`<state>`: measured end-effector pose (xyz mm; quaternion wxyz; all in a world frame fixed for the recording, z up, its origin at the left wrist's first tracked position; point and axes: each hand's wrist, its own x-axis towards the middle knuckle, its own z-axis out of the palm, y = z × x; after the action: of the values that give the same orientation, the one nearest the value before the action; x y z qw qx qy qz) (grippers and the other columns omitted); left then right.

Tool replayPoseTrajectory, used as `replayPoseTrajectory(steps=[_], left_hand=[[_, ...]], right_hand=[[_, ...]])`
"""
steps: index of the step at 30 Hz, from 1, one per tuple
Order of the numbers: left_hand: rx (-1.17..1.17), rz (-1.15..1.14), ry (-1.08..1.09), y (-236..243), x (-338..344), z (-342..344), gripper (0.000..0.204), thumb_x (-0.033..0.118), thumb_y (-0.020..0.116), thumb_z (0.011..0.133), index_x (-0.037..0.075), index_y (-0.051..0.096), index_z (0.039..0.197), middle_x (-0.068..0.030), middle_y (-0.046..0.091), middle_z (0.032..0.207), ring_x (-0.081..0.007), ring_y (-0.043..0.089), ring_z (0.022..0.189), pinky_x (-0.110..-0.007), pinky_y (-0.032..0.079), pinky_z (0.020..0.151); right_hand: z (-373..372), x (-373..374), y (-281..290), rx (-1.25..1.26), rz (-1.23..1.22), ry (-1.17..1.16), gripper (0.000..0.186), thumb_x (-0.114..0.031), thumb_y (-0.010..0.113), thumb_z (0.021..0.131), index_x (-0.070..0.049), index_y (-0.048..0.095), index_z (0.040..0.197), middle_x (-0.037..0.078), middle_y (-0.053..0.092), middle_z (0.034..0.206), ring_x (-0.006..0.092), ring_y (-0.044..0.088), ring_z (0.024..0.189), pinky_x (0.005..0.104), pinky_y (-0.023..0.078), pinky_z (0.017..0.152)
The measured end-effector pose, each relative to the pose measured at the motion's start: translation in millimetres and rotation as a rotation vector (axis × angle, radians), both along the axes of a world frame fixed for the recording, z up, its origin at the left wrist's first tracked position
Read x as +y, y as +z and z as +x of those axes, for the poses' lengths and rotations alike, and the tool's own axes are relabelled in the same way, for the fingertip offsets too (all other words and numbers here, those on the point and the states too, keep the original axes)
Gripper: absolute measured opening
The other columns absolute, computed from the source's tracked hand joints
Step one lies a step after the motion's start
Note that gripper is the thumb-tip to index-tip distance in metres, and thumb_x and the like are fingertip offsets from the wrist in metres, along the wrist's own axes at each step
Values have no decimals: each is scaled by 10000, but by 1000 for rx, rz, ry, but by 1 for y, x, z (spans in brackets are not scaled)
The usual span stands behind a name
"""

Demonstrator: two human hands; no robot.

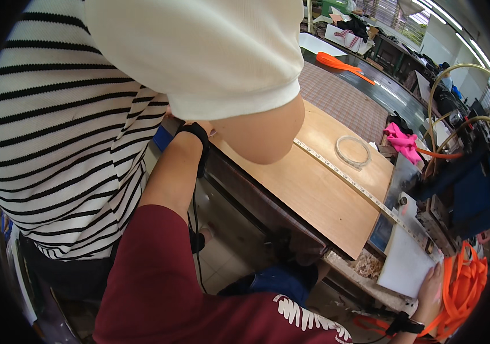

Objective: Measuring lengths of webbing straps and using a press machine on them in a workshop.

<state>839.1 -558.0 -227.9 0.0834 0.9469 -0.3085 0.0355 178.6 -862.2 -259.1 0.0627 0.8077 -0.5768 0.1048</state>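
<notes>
My left arm, in a maroon sleeve, reaches up to a black wristband. Beyond it my left hand is almost wholly hidden behind a co-worker's elbow, so its fingers do not show. At the lower right, my right hand, also with a black wristband, lies at the end of a white board with its fingers stretched out. Bright orange strapping hangs in loops beside it. A pale measuring tape runs diagonally across a plywood sheet toward the white board.
A co-worker in a striped top stands close on the left, a white sleeve covering much of the view. On the plywood lies a clear ring-shaped roll. Pink cloth and a machine stand at the right; checked cloth lies farther back.
</notes>
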Motion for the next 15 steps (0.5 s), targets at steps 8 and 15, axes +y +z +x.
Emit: replayPoseTrajectory(steps=[8,15], left_hand=[[-9,-14,24,0,9,-6,551,481,436,839,25,530,1134,-190,498,1198,-328,437,1133,-368,337,954],[3,-34,26,-10,15,-3,518,459,426,856,25,542,1115,-212,507,1176,-335,457,1109,-371,348,937]], right_hand=[[2,1,1,-8,10,-10,401,-190,373,921,32,385,1256,227,393,1273,354,366,1186,368,296,990],[5,0,4,1,10,7,408,-199,372,919,38,389,1251,228,396,1274,358,365,1186,370,292,992]])
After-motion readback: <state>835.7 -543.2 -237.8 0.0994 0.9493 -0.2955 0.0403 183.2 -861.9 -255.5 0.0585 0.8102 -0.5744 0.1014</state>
